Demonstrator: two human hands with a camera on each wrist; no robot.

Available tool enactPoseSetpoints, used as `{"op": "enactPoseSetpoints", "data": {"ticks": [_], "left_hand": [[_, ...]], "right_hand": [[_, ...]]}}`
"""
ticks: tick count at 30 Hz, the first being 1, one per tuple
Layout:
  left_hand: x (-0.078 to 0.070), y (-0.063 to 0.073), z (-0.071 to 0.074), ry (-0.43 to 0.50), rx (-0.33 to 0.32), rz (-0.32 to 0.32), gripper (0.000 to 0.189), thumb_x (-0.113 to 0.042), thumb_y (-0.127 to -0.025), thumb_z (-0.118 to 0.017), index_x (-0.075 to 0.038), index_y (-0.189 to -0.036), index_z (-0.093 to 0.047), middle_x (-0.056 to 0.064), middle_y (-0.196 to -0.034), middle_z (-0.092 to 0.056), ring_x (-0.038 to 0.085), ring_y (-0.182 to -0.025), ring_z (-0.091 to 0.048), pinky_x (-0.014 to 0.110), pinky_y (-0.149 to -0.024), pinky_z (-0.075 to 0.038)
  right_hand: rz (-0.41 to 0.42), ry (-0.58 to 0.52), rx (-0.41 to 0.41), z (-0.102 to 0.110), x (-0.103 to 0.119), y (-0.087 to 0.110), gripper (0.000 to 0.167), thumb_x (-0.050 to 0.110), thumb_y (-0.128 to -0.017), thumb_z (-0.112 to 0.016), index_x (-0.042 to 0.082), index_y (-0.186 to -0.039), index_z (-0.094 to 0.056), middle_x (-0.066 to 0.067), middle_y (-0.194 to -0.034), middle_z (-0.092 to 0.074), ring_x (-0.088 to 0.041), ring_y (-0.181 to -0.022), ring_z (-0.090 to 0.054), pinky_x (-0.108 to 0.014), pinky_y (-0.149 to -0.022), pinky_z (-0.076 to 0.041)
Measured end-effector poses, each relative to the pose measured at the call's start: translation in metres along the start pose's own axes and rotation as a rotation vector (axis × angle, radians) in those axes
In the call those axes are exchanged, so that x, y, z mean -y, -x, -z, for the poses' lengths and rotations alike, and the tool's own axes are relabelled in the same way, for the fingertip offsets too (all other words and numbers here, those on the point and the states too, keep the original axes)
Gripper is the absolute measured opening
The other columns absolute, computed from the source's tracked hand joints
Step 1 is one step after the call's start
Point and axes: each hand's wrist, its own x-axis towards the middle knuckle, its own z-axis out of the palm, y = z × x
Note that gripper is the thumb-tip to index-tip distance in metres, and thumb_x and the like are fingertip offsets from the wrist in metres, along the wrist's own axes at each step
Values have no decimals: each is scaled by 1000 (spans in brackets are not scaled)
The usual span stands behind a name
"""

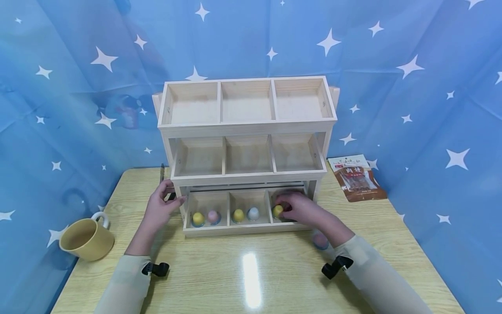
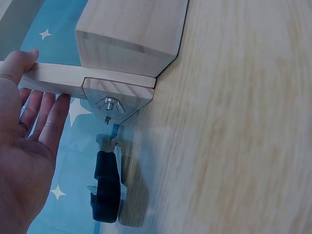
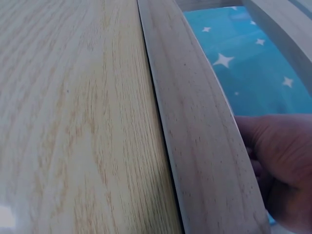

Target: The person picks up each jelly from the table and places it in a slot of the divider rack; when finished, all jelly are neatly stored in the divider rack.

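A three-tier wooden shelf (image 1: pixel 247 130) with divided trays stands on the table. My left hand (image 1: pixel 161 207) is at its left side; in the left wrist view that hand (image 2: pixel 24 141) grips the wooden side post (image 2: pixel 56 78) between thumb and fingers. My right hand (image 1: pixel 300 208) reaches into the bottom tray's right compartment and pinches a small rounded yellow piece (image 1: pixel 277 211). The bottom left compartment holds a yellow piece (image 1: pixel 198 219) and a pink piece (image 1: pixel 213 217), the middle one a yellow piece (image 1: pixel 238 215) and a white piece (image 1: pixel 253 213). In the right wrist view, the tray's front board (image 3: pixel 195 126) hides my fingertips.
A yellow mug (image 1: pixel 88 240) stands at the table's left edge. At the right lies a brown-and-white snack packet (image 1: pixel 357 179). A pinkish rounded piece (image 1: pixel 320 240) sits beneath my right forearm. Beside the post is a black-handled tool (image 2: pixel 107 185). A blue starry cloth (image 1: pixel 392 109) hangs behind.
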Motion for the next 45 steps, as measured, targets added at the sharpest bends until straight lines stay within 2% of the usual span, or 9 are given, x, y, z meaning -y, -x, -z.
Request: {"op": "enactPoseSetpoints", "data": {"ticks": [8,13,17,20,26,32,36,40,45], "left_hand": [[1,0,0,2,-3,-7,56,-7,-104,-78,-4,-153,-53,23,-139,-62,34,-128,-61,20,-91,-61],[0,0,0,10,-4,0,55,-7,-104,-78,-4,-153,-54,23,-138,-63,34,-127,-61,20,-91,-62],[1,-1,-1,10,2,-8,55,-8,-104,-78,-4,-153,-54,23,-139,-63,36,-127,-61,21,-91,-62],[2,-1,-1,3,9,0,54,-10,-104,-78,-4,-152,-53,24,-138,-63,36,-126,-62,22,-90,-63],[0,1,0,-10,6,18,53,-13,-105,-79,-6,-151,-53,23,-137,-63,42,-120,-67,24,-87,-64],[0,0,0,-2,10,10,53,-12,-106,-78,-5,-152,-53,25,-138,-63,42,-122,-65,22,-88,-63],[0,0,0,6,6,9,54,-9,-105,-78,-4,-153,-52,26,-137,-62,38,-125,-63,21,-89,-63],[-1,1,-1,7,7,13,55,-10,-105,-78,-4,-153,-52,25,-138,-62,38,-127,-61,21,-91,-62],[-1,1,0,-3,10,18,55,-12,-105,-78,-5,-154,-52,25,-139,-62,42,-125,-64,21,-90,-62]], "right_hand": [[-38,-61,-39,2,3,8,27,5,-95,-85,3,-121,-79,-8,-113,-76,-17,-93,-73,-35,-81,-64],[-24,-65,-150,2,7,25,28,7,-98,-83,1,-124,-78,-13,-124,-74,-27,-104,-73,-46,-90,-65],[-1,-38,-248,3,9,47,26,9,-99,-84,1,-122,-77,-10,-118,-74,-30,-105,-71,-50,-91,-64],[-4,-39,-285,5,10,65,25,9,-98,-85,3,-121,-77,-7,-111,-73,-27,-101,-70,-47,-86,-65],[-49,-97,-317,10,8,94,23,6,-99,-83,10,-121,-77,-5,-108,-73,-16,-95,-68,-33,-77,-61],[-30,-102,-383,9,1,115,23,1,-96,-85,12,-115,-79,-3,-106,-75,-12,-93,-68,-31,-77,-60],[-62,-136,-417,4,-5,127,21,0,-95,-86,10,-112,-79,3,-102,-74,-10,-89,-67,-29,-75,-60],[-119,-214,-430,0,-11,140,22,1,-95,-86,10,-114,-78,3,-99,-72,-12,-87,-67,-27,-75,-59],[-195,-297,-381,-7,-20,154,28,6,-93,-89,9,-119,-78,0,-102,-73,-17,-90,-67,-26,-77,-58]]}}
